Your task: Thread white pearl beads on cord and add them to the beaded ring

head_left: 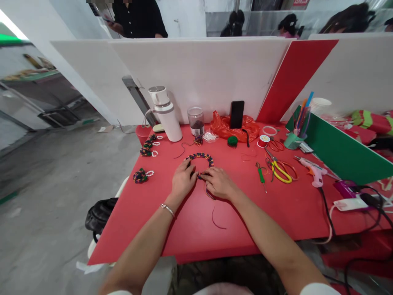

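Observation:
A dark, multicoloured braided cord (201,155) lies curved in a ring on the red table. My left hand (183,176) has its fingers closed on the left side of the ring. At the lower right of the ring, my right hand (219,182) pinches the cord near its end. A thin dark thread trails from under my right fingers, and a loose piece of thread (218,224) lies nearer to me. Off to the left sit several finished-looking braided bundles with white bead loops (141,175). My fingertips partly hide the cord's ends.
Behind the hands stand a white thermos (168,123), a clear jar (195,121), a red plastic bag (219,125) and a phone (237,114). To the right lie a green-handled hook (260,174), yellow-handled scissors (281,171), a pink glue gun (316,170) and a power strip (350,204) with cables.

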`<state>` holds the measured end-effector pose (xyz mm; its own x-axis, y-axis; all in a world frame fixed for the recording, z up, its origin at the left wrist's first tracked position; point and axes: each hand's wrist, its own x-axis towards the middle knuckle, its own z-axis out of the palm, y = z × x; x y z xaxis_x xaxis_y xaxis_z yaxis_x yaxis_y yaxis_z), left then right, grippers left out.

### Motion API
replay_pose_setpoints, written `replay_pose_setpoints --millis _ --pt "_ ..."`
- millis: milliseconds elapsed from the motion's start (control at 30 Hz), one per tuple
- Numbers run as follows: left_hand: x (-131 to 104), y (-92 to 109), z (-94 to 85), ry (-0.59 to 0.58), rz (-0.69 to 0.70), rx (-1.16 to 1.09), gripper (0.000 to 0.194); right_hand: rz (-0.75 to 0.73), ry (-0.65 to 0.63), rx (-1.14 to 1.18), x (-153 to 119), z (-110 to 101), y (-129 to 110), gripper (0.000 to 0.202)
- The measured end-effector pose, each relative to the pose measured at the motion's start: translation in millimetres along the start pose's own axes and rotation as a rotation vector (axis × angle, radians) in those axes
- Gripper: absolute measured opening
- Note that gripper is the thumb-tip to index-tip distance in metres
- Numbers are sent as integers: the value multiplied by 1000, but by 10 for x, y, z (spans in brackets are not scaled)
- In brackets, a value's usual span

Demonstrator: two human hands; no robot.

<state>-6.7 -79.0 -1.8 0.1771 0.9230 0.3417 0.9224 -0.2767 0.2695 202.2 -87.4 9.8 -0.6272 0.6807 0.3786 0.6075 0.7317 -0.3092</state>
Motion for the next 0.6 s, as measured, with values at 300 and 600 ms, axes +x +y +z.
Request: replay_pose_setpoints --millis 300,600 --pt "-22 -37 74 -106 -24 147 65 18 -11 -3 -18 -24 -33 37" --pt "-52 28 62 -96 -89 205 66 18 9 27 -21 -15 -29 33"
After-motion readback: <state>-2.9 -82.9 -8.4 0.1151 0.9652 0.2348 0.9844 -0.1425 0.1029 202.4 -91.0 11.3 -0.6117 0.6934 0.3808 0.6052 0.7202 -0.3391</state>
